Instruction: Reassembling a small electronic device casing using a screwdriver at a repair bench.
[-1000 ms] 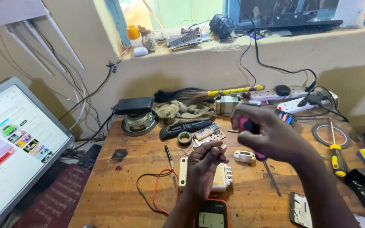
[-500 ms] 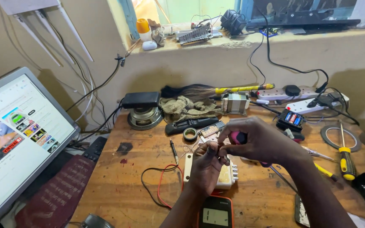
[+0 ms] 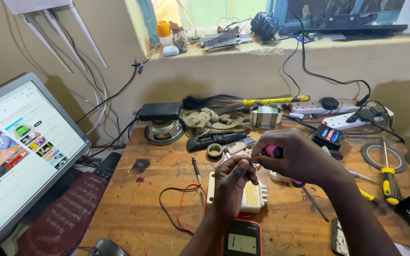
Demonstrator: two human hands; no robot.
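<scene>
Pink-handled screwdriver (image 3: 275, 151) — right hand (image 3: 300, 159) grips it, left hand (image 3: 231, 187) alongside.

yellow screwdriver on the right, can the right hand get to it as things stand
Probably yes, once freed: the yellow screwdriver lies in the open beside the right hand, but that hand is gripping a pink-handled tool.

We cannot make out what our left hand (image 3: 232, 184) pinches: it is too small, and our right hand (image 3: 296, 159) closes over all but the pink end of the tool (image 3: 275, 151) it grips. Our left wrist hides the near end of the white block (image 3: 254, 196). The orange multimeter (image 3: 241, 240) is cut off by the bottom edge, as are the mouse (image 3: 106, 248) and the small board (image 3: 339, 239). The monitor (image 3: 20, 151) runs past the left edge, its pictures too small to tell.
</scene>
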